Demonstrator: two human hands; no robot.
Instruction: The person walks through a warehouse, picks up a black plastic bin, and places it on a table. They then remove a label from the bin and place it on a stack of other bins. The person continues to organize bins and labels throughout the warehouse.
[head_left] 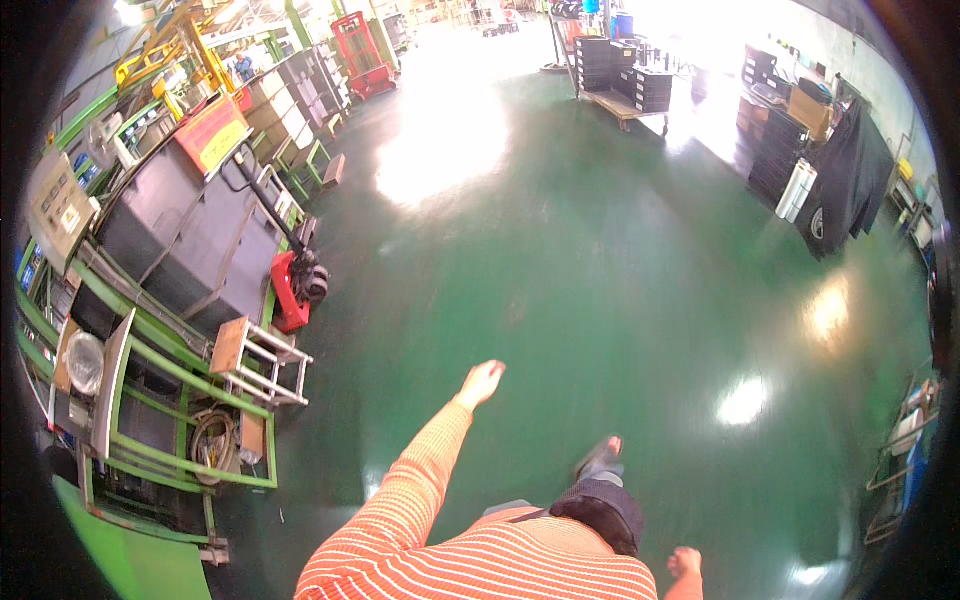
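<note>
My left hand swings out in front of me over the green floor, its fingers loosely curled and nothing seen in them. Low at the right, beside my body, my right hand is also curled, somewhat blurred, and no object shows in it. Neither hand touches anything. An orange striped sleeve covers my left arm, and a dark pouch sits at my waist. One foot is stepping forward below it.
Along the left stand a small stool, a red pallet jack, grey cabinets and green frames. Ahead, a cart bears stacked black boxes. At right, a dark cover drapes over goods beside white rolls.
</note>
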